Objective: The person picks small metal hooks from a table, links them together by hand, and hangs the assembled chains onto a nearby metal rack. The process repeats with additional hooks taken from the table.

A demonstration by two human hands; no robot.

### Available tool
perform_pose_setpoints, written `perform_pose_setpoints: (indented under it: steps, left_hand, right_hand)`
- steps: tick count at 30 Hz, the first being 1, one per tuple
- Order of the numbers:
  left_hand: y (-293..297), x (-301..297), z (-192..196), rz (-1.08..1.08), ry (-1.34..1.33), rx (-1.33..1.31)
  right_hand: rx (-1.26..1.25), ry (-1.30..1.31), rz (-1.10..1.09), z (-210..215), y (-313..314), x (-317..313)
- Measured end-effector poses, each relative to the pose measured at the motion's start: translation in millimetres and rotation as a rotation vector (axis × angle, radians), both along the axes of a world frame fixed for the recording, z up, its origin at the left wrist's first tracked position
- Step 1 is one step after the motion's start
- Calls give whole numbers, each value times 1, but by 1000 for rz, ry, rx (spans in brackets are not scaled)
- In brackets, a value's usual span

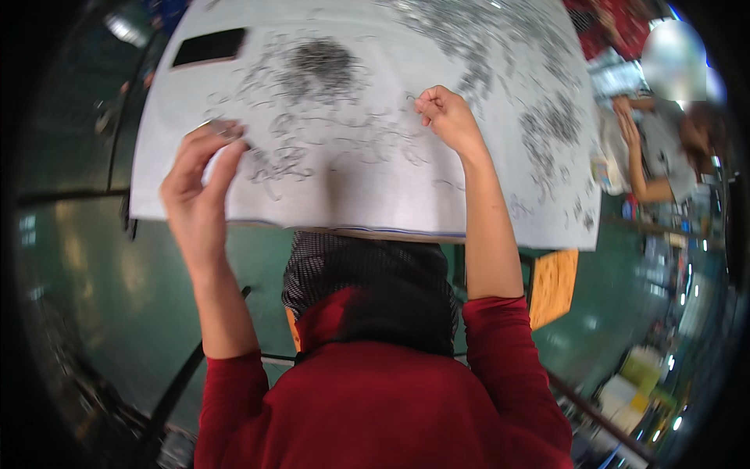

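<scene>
Many small dark, thin curved pieces (322,66) lie strewn over a white-covered table (375,199), with a dense heap in the upper middle. At the left, my left hand (195,172) is closed, thumb and fingers bent toward each other above the loose pieces (285,162). Something dark shows at its fingertips, too small to make out. My right hand (451,121) hovers right of the heap, fingers curled into a pinch. Beside its fingertips is a thin dark bit; whether it is held is unclear.
A dark phone-like slab (209,48) lies at the table's far left. More dark pieces (551,125) spread along the right and far side. Another person (656,148) sits beyond the right edge, hands near the table. A wooden stool (553,288) stands below right.
</scene>
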State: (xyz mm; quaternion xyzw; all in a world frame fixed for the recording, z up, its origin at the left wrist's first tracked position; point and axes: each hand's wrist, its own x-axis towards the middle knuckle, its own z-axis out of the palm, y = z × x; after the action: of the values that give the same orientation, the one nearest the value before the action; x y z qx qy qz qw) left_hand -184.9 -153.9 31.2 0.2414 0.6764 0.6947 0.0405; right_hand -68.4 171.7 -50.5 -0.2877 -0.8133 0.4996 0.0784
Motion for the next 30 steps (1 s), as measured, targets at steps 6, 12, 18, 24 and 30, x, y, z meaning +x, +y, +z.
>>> perform_pose_setpoints:
  steps: [6,12,18,24,30]
  left_hand:
    - [17,4,-7,-125,37,7]
    - [36,18,-2,-145,11,-11]
    - [42,27,3,-175,61,-16]
    - [34,29,1,-129,74,-75]
    - [35,30,2,-162,56,-48]
  right_hand:
    - [-112,88,-361,21,36,155]
    - [-101,-76,-356,-3,17,199]
    - [-32,-70,-333,-13,6,194]
    - [228,-86,-407,-7,4,201]
    - [668,109,-422,-37,-20,173]
